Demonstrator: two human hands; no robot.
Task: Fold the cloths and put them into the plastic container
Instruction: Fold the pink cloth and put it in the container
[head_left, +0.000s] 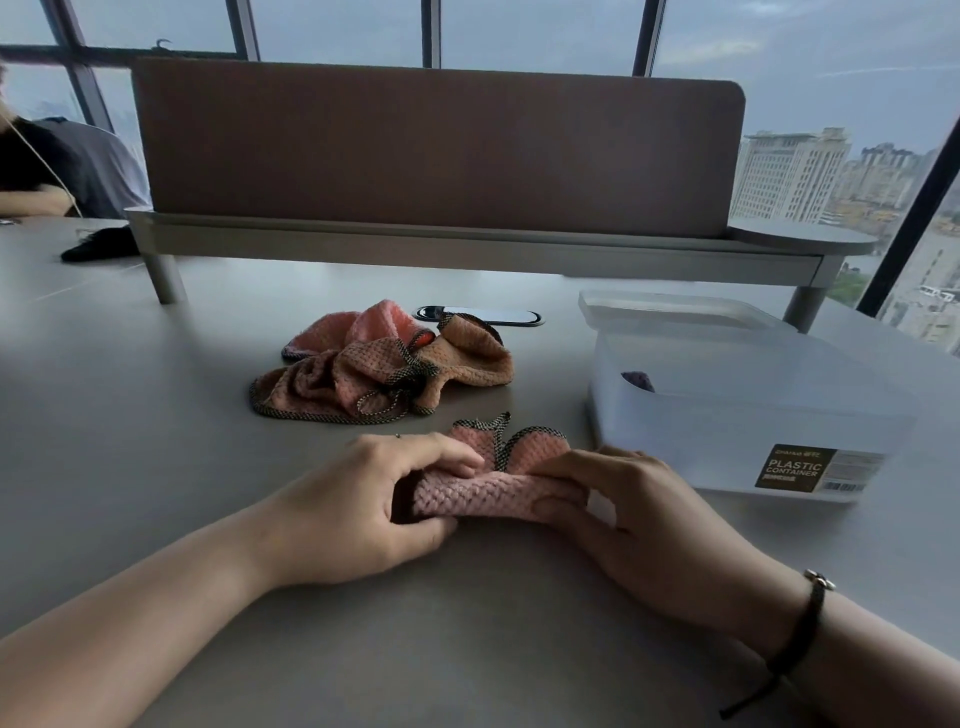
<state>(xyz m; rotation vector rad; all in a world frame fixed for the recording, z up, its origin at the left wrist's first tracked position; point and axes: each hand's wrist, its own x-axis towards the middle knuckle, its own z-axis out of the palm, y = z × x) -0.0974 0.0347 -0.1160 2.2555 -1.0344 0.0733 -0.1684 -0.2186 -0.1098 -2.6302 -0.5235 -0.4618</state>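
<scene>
A small pink waffle cloth (488, 493) with dark trim lies bunched on the table in front of me. My left hand (358, 512) grips its left end with curled fingers and thumb. My right hand (618, 512) pinches its right end. Behind it sits a crumpled pile of orange and pink cloths (384, 364). The translucent plastic container (727, 415) stands open at the right, with a dark purple cloth (639, 380) inside it.
The container's lid (675, 309) lies behind it. A desk divider (436, 150) on legs spans the back of the table. A dark oval cable port (480, 315) is set in the tabletop. Another person and a black item (101, 244) are at far left.
</scene>
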